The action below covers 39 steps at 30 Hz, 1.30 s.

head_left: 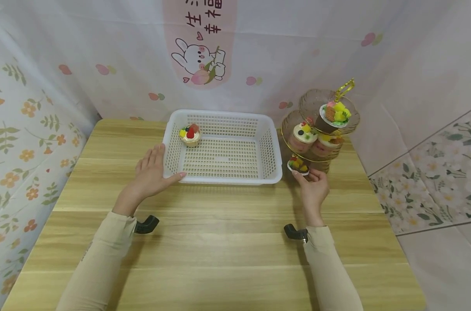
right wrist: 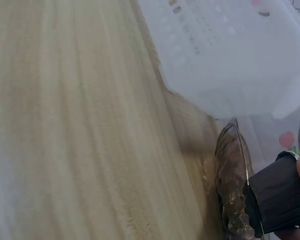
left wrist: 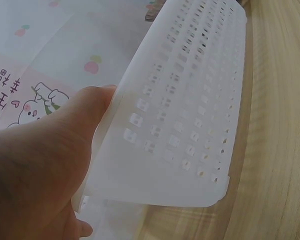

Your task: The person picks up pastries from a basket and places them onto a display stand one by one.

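My left hand [head_left: 149,172] rests on the near left corner of a white plastic basket [head_left: 222,180], fingers extended along its left side and thumb over the front rim. Inside, at the back left, sits a cupcake [head_left: 191,136] topped with cream and a strawberry. Beside the basket's right end, my right hand [head_left: 314,190] pinches a fruit-topped cupcake [head_left: 298,166] in a dark cup [right wrist: 280,195]. It is tilted at the near edge of a two-tier, gold-rimmed glass stand [head_left: 354,126]. The stand's upper tier holds another dark-cup cupcake [head_left: 329,122].
On the lower tier sit two pink-cup cakes, one at the left [head_left: 300,142] and one at the right [head_left: 323,149]. The wooden table [head_left: 220,250] meets a printed cloth [head_left: 134,52] at the back. A black camera mount [head_left: 147,224] juts from each wrist.
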Tool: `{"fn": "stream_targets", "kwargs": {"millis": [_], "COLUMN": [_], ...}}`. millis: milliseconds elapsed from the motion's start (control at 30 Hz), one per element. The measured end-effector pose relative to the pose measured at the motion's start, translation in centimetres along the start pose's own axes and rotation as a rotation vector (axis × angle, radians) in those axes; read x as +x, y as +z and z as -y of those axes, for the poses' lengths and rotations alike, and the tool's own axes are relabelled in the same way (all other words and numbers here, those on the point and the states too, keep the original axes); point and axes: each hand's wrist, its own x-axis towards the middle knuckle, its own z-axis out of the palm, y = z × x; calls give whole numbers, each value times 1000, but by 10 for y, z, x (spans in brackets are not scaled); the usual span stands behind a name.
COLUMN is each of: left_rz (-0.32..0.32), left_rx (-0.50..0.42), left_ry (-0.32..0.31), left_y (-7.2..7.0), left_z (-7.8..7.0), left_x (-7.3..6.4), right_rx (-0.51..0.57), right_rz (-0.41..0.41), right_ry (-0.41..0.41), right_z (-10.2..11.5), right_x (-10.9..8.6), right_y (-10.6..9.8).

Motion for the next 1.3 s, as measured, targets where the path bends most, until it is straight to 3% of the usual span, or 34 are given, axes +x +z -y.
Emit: {"fn": "stream_targets", "kwargs": {"millis": [433, 1033, 1300], "left_rz": [3, -9, -9], "left_rx": [-6, 1, -1], "left_ry": [3, 2, 6], "left_y": [0, 1, 1], "left_z": [-1, 0, 0], "left_x": [-2, -1, -1], "right_rx": [-228, -371, -395], "right_rz": [-67, -67, -117], "right_ry": [-52, -122, -166], "right_z": [-5, -10, -7], "right_x": [6, 11, 6], "right_y": [11, 8, 5]}}
